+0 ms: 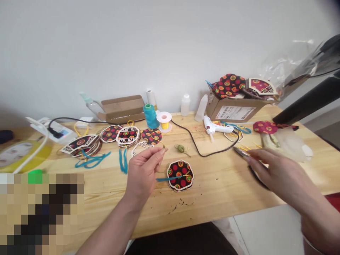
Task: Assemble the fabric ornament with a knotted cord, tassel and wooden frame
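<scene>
My left hand (147, 164) is pinched shut near the middle of the table, on the end of a yellow cord (156, 138) by the look of it. Just right of its wrist lies a flower-shaped patterned ornament (180, 171) with a pale wooden rim and a teal tassel across it. A small olive-green knotted bundle of cord (181, 148) sits behind that ornament. Over on the right, my right hand (271, 168) has its fingers closed on dark-handled scissors (241, 153); the palm hides part of them.
Behind stand a teal thread cone (150, 117), a yellow cord spool (164, 124) and two bottles. A white glue gun (216, 125) trails a black cable across the table. Finished-looking ornaments (128, 136) lie left; a cardboard box (233, 108) of patterned pieces stands back right.
</scene>
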Demonstrator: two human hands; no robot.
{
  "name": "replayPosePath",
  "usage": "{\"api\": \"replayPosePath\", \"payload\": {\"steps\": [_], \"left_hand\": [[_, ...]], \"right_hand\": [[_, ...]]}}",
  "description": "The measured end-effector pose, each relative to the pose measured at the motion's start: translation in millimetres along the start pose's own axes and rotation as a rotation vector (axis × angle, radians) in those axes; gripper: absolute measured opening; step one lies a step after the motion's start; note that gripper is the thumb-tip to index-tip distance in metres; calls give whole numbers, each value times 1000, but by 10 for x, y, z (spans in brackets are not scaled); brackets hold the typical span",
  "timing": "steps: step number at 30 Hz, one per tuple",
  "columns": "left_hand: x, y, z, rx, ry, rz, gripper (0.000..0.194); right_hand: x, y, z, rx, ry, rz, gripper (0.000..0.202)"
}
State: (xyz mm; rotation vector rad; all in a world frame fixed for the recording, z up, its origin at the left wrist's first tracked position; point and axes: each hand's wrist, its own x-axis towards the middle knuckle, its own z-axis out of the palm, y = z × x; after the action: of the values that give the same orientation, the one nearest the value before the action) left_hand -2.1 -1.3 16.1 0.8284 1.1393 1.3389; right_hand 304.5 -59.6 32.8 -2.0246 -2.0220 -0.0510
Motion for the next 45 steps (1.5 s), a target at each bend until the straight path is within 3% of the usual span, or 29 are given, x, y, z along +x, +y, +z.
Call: {"api": "replayPosePath", "payload": {"steps": [4, 5, 8, 11, 16, 24, 28, 31, 33, 35, 37, 40, 43, 45], "left_hand": [[-110, 199, -25, 147, 6, 123, 9], [-132, 243, -29, 227, 23, 162, 10], [-148, 301, -45, 476, 123, 328, 11], [-88, 214, -79, 592, 178, 411, 10], [10, 9, -140, 606, 124, 340, 10], [4, 12, -152, 532, 90, 271, 11], [7, 18, -156, 504, 89, 211, 11], [7, 25, -149, 467, 76, 165, 11], [3, 27, -144, 458, 70, 152, 12], [0, 23, -142, 450, 67, 147, 13], [-2, 12, -142, 438, 61, 131, 14], [-4, -14, -145, 417, 53, 106, 15], [-6, -33, -148, 400, 48, 102, 15], [-5, -37, -151, 403, 42, 110, 14]], "right_hand": [[17, -592, -34, 491, -152, -306, 16], [32, -719, 12, 506, -230, -344, 15], [97, -984, 236, 425, -279, -371, 15], [151, -1091, 442, 346, -293, -409, 15], [160, -1151, 529, 320, -294, -442, 14], [185, -1291, 682, 209, -275, -531, 14], [225, -1242, 591, 318, -165, -521, 18], [238, -1034, 384, 428, 92, -339, 13], [217, -814, 265, 377, 245, -192, 10], [167, -568, 214, 284, 304, -78, 10], [95, -351, 236, 208, 261, -2, 12], [-15, -198, 336, 101, 56, -2, 17], [-80, -322, 412, 47, 6, -33, 22], [-86, -526, 432, 142, 11, -121, 22]]}}
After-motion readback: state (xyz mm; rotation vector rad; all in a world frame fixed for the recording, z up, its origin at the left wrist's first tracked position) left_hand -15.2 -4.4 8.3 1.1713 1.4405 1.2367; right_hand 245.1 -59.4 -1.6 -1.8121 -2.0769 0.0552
